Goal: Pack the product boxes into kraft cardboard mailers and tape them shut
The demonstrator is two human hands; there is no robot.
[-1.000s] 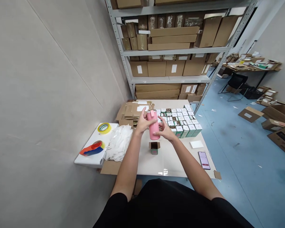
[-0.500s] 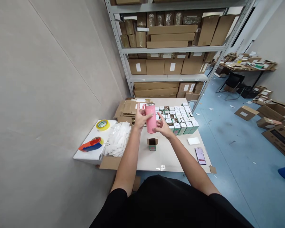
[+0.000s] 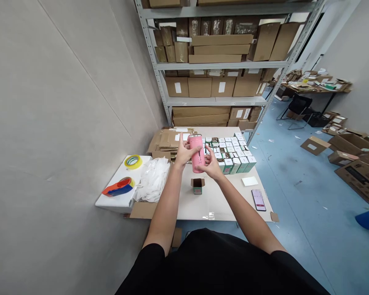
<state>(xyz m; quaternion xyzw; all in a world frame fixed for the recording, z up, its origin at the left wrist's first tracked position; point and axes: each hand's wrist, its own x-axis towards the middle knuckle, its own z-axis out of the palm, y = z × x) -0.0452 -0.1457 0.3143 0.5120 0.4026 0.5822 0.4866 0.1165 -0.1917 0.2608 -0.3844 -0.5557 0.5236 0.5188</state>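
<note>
Head camera looks down on a pink metal tumbler with a silver rim and small dark lettering, held slightly tilted in the air above a pale table, in front of the boxes. The left hand grips it from one side, fingers curled around the body and thumb raised. The right hand closes on its lower half from the other side, fingertips against the surface. Just below stands a small open green box with its flaps spread. Rows of green boxes with white tops fill the table beyond, beside flattened cardboard sheets. A black-framed smartphone and a white card lie to the right.
</note>
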